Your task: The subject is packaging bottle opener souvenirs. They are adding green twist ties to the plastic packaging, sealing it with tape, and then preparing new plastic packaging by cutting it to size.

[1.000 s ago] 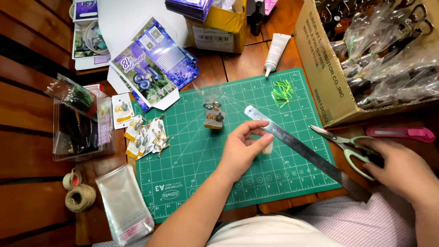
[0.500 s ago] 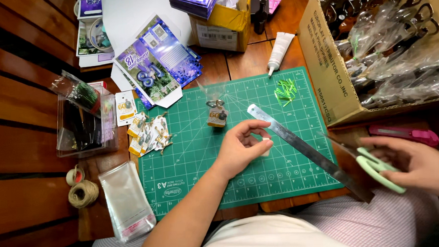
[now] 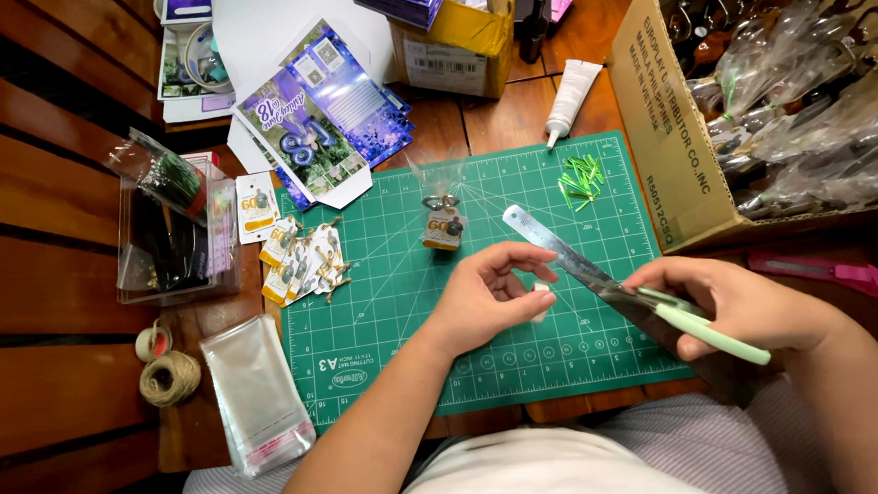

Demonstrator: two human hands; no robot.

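Here, a small white piece (image 3: 539, 292) sits pinched between the thumb and curled fingers of the left hand (image 3: 487, 297), low over the green cutting mat (image 3: 382, 310). Just beside it, the right hand (image 3: 737, 301) is closed around pale green-handled scissors (image 3: 698, 322), whose blades point toward the white piece. A steel ruler (image 3: 559, 251) lies slantwise on the mat, passing under the scissors. Farther up the mat rests a small tagged charm (image 3: 444, 225), with green strips (image 3: 581, 177) near the mat's top edge. A glue tube (image 3: 569, 96) lies beyond, and a cardboard box (image 3: 660, 155) of bagged items stands to the right.
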